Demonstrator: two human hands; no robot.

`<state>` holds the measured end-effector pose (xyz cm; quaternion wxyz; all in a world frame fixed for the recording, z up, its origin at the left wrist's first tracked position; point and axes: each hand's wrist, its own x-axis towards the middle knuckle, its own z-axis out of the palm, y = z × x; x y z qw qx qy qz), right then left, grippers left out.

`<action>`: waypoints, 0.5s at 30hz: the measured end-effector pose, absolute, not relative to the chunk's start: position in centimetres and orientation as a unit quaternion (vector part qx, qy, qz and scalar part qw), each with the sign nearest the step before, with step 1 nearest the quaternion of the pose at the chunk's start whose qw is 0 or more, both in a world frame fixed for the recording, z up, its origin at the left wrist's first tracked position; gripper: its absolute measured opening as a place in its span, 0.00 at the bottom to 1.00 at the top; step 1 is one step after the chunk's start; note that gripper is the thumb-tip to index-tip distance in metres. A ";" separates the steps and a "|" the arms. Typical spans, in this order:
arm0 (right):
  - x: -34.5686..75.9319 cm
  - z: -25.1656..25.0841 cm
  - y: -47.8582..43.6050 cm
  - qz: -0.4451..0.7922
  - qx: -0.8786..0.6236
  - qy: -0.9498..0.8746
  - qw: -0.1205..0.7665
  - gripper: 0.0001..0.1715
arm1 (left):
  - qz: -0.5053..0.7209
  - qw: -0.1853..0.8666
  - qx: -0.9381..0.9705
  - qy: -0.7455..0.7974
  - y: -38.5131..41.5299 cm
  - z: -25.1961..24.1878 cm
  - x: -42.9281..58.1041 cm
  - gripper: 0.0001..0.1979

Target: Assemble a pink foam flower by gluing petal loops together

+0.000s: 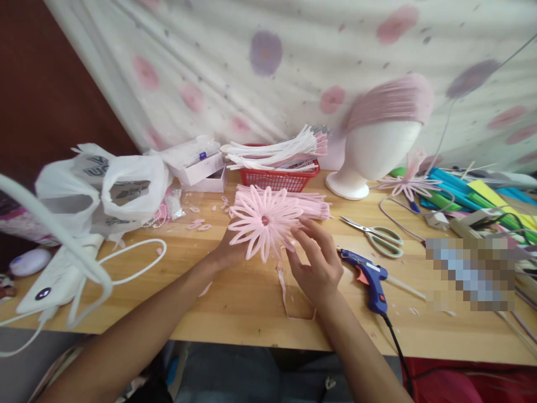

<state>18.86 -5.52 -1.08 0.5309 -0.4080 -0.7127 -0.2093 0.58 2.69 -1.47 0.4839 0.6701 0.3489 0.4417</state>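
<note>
One pink flower point(263, 228) is backed by the left hand point(232, 249), grip hidden; right-side petals point(288, 212) are apparently being arranged by the right hand point(318, 261), pinch unclear; steady support is required next.

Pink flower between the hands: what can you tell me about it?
The pink flower has many slender looped petals radiating around a small, darker center; they look like fuzzy, bent pipe cleaners. It is held up over the wooden table, its face toward the camera. The left hand is behind it, fingers hidden; the right hand's fingers appear to touch petals at its right edge.
</note>
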 end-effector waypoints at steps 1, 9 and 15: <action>18.8 -1.0 -5.5 -0.207 -0.410 -0.711 0.532 0.29 | 0.442 0.487 0.668 0.348 2.6 -1.2 0.6 0.14; 18.9 -1.6 -5.2 -0.093 -0.458 -0.668 0.579 0.35 | 0.458 0.493 0.650 0.352 2.2 0.1 0.9 0.20; 19.0 -2.2 -5.7 -0.066 -0.476 -0.652 0.587 0.24 | 0.476 0.487 0.644 0.348 2.3 0.4 1.2 0.22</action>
